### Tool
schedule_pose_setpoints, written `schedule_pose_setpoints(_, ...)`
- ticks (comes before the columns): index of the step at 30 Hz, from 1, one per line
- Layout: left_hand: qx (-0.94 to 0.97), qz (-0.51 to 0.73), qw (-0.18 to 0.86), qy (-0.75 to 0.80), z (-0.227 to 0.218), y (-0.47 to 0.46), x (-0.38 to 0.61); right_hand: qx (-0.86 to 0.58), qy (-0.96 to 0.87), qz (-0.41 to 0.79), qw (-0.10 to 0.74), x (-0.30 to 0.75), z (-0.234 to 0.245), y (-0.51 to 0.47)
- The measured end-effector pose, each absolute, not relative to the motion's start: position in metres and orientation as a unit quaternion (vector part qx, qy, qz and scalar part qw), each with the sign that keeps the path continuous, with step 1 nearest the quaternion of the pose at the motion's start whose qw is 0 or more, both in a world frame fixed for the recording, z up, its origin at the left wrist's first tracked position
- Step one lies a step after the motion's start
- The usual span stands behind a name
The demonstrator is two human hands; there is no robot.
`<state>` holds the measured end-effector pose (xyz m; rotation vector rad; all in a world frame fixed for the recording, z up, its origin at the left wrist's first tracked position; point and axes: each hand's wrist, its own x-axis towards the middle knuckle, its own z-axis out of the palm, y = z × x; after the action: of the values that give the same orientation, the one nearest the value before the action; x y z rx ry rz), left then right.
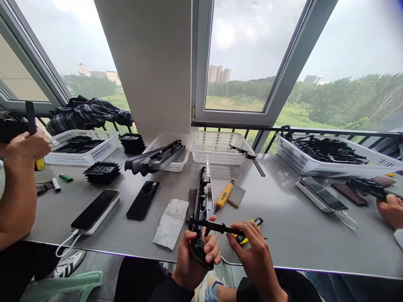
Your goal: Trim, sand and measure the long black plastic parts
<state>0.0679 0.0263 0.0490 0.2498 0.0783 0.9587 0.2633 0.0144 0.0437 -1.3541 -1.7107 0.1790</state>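
Note:
My left hand (200, 253) is wrapped around the lower end of a long black plastic trim part (200, 197), which points away from me over the table edge. My right hand (255, 251) grips the beam of a black caliper (217, 226) between thumb and fingers. The caliper lies across the part, its jaws at the part's near section; whether they touch it I cannot tell. Partly behind my right hand is a yellow and black utility knife (252, 230). Further back lie a yellow handheld rotary tool (224, 195) and a grey block (236, 196).
A white paper (171, 222), a black phone (143, 200) and a phone on a white power bank (96, 212) lie leftward. White baskets (220, 157) line the back; black parts (154, 157) rest on one. Co-workers' hands are at the far left (27, 147) and far right (390, 212).

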Motion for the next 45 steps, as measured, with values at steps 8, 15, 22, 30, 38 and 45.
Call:
schedule_pose_setpoints(8,0.143,0.453,0.88,0.03,0.04,0.024,0.071,-0.546,-0.69,0.025,0.475,0.264,0.044,0.019)
schedule_pose_setpoints(15,0.176,0.448,0.876,0.007,0.036,0.016,0.076,-0.552,-0.687,-0.003,0.472,0.267,0.045,0.014)
schedule_pose_setpoints(22,0.161,0.445,0.881,-0.002,0.034,0.007,0.08,-0.564,-0.688,-0.015,0.456,0.275,0.037,0.007)
schedule_pose_setpoints(30,0.102,0.465,0.879,0.022,0.039,0.003,0.08,-0.581,-0.673,0.001,0.458,0.275,0.03,0.002)
schedule_pose_setpoints(38,0.002,0.521,0.852,0.049,0.044,-0.008,0.088,-0.595,-0.665,-0.002,0.451,0.265,0.025,0.0)
schedule_pose_setpoints(45,-0.043,0.535,0.841,0.063,0.046,-0.014,0.096,-0.616,-0.65,0.012,0.446,0.265,0.02,-0.002)
